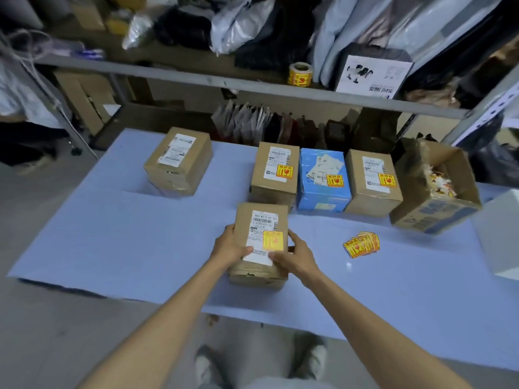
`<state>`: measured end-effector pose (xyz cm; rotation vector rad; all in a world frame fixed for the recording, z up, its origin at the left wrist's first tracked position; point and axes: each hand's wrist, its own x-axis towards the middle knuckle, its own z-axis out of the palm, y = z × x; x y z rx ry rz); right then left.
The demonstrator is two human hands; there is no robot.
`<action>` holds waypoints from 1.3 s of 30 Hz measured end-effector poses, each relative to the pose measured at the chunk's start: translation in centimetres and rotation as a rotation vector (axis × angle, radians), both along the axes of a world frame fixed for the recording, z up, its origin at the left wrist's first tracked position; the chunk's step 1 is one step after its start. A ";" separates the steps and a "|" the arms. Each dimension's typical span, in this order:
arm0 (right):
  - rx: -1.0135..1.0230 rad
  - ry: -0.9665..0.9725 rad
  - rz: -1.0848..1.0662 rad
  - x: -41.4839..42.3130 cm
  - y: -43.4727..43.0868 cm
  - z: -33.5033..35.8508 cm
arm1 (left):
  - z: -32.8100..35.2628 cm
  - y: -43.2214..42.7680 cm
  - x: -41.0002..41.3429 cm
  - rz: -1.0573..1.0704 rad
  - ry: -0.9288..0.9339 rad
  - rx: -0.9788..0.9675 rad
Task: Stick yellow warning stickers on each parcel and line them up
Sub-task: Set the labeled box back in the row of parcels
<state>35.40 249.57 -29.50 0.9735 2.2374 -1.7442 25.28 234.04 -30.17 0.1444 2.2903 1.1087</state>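
Observation:
A brown parcel point(259, 220) with a white label and a yellow sticker point(273, 241) stands near the table's middle. My left hand point(229, 247) grips its left side, thumb on the label. My right hand point(295, 255) grips its right side, thumb by the sticker. Behind it, three parcels stand in a row, each with a yellow sticker: a brown one point(275, 171), a blue one point(323, 181) and another brown one point(370, 182). A brown parcel point(179, 161) without a yellow sticker sits apart at the back left. Loose yellow stickers point(362, 244) lie fanned out to the right.
An open cardboard box point(434, 189) with paper scraps stands at the row's right end. A white object point(500, 234) is at the table's right edge. A roll of yellow stickers point(300, 74) sits on the shelf behind the pale blue table point(112, 234).

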 end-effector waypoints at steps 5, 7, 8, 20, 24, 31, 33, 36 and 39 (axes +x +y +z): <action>-0.020 0.061 -0.018 -2.9 -7.0 -0.8 | 0.5 -7.6 -2.5 0.034 -0.043 0.133; -0.008 0.090 -0.036 -4.3 -8.6 -1.0 | 0.5 -9.1 -3.8 0.059 -0.059 0.159; 0.004 0.103 -0.042 -5.0 -9.1 -0.9 | 0.5 -9.5 -4.4 0.071 -0.057 0.162; 0.015 0.109 -0.023 -15.7 -7.2 0.0 | 1.8 -6.2 -14.5 0.072 -0.018 0.143; -0.019 0.089 -0.001 -19.9 -6.0 0.0 | 2.3 -4.6 -18.0 0.045 0.018 0.117; 0.056 0.095 -0.016 -24.2 -3.8 -0.6 | 1.7 -1.5 -22.4 0.042 0.014 0.083; 0.109 0.087 -0.002 -25.0 -3.4 -0.9 | 1.4 -0.9 -23.0 0.039 0.013 0.075; 0.174 0.073 -0.017 -26.0 -3.0 -1.2 | 0.6 -0.3 -24.1 0.028 0.016 0.064; 0.232 0.049 -0.043 -26.8 -2.7 -1.2 | 0.1 0.0 -25.0 -0.008 0.032 0.072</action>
